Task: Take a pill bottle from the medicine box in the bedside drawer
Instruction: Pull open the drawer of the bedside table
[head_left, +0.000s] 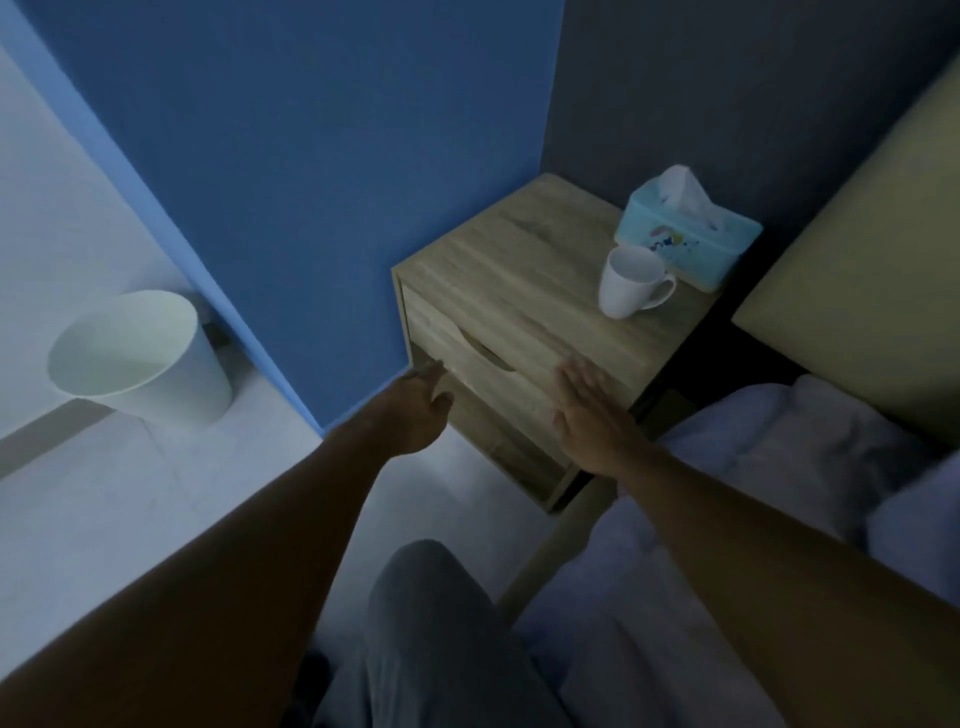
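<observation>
Both hands reach toward the front of the wooden bedside cabinet (519, 291). The left hand (415, 410) is at the lower left corner of the drawer (498, 358), its fingers blurred and stretched toward that edge; whether they grip the edge cannot be told. The right hand (592, 415) lies flat and spread, holding nothing, with its palm against the right part of the drawer front. The drawer's curved cut-out handle sits between the two hands, a little above them. The drawer looks closed, so the medicine box and the pill bottle are out of sight.

Beyond the right hand, on the cabinet's worktop, a white mug (631, 283) stands just beside a light blue tissue box (685, 236). Well to the left of the left hand, a white waste bin (140, 358) stands on the floor. The bed (779, 467) lies under the right forearm.
</observation>
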